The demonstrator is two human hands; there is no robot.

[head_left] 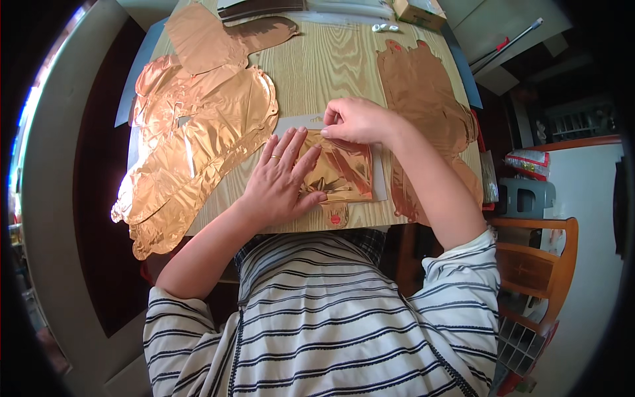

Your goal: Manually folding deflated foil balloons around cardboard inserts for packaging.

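A folded gold foil balloon point(344, 182) lies on a pale card point(379, 173) near the table's front edge. My left hand point(284, 172) rests flat on its left part, fingers spread and pressing down. At its far edge, my right hand point(357, 121) has thumb and fingertips closed together on the foil; the exact grip is partly hidden. A foil tab with a red dot point(335, 219) sticks out from the near side of the folded balloon.
Large, flat copper foil balloons point(198, 126) spread over the left of the table and past its front edge. More flat foil balloons point(423, 92) lie along the right. At the back are clear plastic sleeves point(344, 12), a cardboard box point(421, 12) and a small white item point(385, 28). A wooden chair point(562, 258) stands at right.
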